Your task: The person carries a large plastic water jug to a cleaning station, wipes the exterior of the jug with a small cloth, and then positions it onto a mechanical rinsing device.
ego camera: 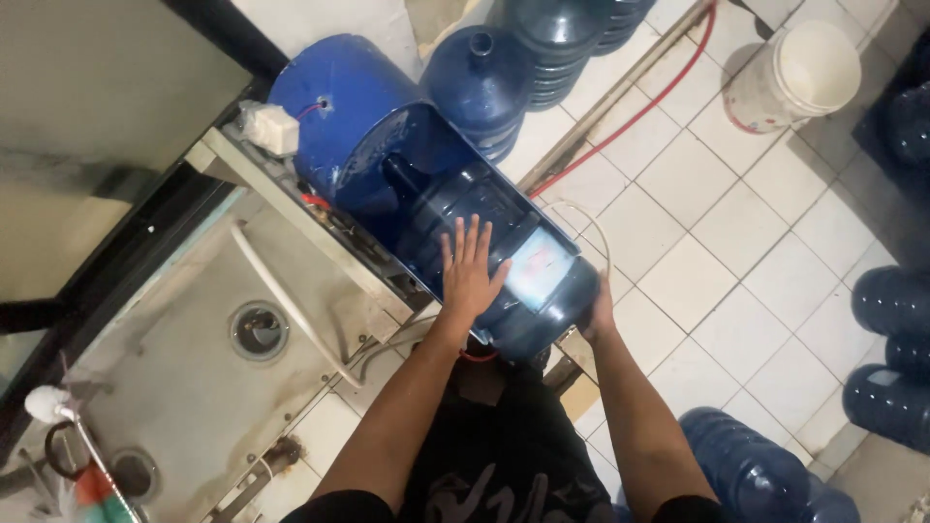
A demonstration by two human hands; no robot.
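Pressing flat on the big blue water jug (504, 281), the left hand (469, 271) is lying open with fingers spread, gripping nothing. The right hand (599, 315) is cupping the jug's base end, just right of the left hand; its fingers are hidden, so the grasp cannot be told exactly. The jug is lying on its side, neck end already inside the blue drum housing (354, 126) ahead of the hands, base end still sticking out: judged roughly half inserted, the rest remaining. Left of the hands: one steel sink basin (184, 387) with one drain (258, 330). Right and beyond: other jugs standing on the tiled floor (717, 223), at least six visible, count uncertain at the edges. Farthest: one white bucket (794, 76) and one red hose (630, 121).
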